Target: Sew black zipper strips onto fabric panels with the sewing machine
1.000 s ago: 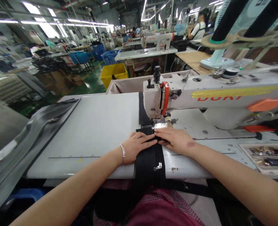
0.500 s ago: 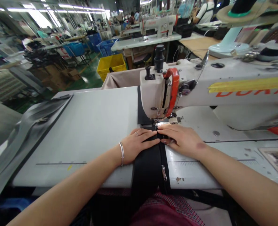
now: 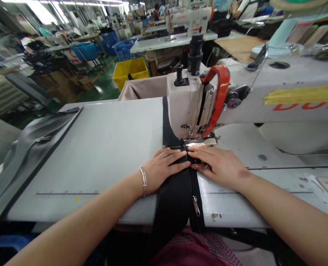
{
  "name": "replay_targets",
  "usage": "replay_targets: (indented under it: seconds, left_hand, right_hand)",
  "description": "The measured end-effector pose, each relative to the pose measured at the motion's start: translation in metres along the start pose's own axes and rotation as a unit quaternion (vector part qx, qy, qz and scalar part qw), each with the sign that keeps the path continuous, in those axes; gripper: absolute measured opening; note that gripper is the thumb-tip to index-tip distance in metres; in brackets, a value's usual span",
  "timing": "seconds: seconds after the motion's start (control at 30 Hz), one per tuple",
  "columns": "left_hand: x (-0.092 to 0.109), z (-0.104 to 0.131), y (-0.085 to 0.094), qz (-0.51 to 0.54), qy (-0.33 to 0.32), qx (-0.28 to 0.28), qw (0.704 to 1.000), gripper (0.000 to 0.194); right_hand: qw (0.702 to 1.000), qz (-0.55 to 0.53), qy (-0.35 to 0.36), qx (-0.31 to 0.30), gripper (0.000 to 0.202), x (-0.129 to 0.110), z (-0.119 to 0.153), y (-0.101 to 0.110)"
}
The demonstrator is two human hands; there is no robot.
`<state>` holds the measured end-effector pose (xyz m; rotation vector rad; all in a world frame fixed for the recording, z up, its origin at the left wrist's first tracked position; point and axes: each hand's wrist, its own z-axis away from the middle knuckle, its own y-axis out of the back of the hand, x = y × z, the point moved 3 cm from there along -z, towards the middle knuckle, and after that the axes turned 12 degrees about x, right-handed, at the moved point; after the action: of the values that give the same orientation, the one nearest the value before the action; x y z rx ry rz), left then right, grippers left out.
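A strip of black fabric (image 3: 175, 199) runs from my lap over the table edge to the needle area of a sewing machine (image 3: 184, 107). Along its right side lies a black zipper (image 3: 195, 181) with a silver zipper pull (image 3: 196, 206). My left hand (image 3: 161, 170), fingers stretched out, presses flat on the fabric just in front of the presser foot (image 3: 186, 142). My right hand (image 3: 217, 164) rests on the zipper edge, its forefingers extended and its thumb side low. A small metallic thing shows under the right fingers, too hidden to name.
Grey zipper tape (image 3: 39, 147) lies along the table's left edge. Behind the table stand a cloth-lined bin (image 3: 144, 88) and a yellow crate (image 3: 130, 70). Another sewing machine (image 3: 190, 22) is farther back. Thread cones (image 3: 305, 35) stand at upper right, and co-workers sit in the distance.
The camera view has shifted slightly, so the machine head sits a little farther right. Both hands stay on the fabric in nearly the same place; the zipper pull appears marginally lower.
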<state>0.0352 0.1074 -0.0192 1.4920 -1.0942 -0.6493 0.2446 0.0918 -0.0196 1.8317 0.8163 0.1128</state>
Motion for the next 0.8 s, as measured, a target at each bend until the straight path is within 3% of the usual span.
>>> replay_targets:
  seconds: [0.8]
  left_hand:
    - [-0.013,-0.004,-0.008,0.004,0.001,0.013,1.0,0.066]
  right_hand:
    - [0.999,0.051,-0.015,-0.002,0.037,-0.003,-0.001,-0.004]
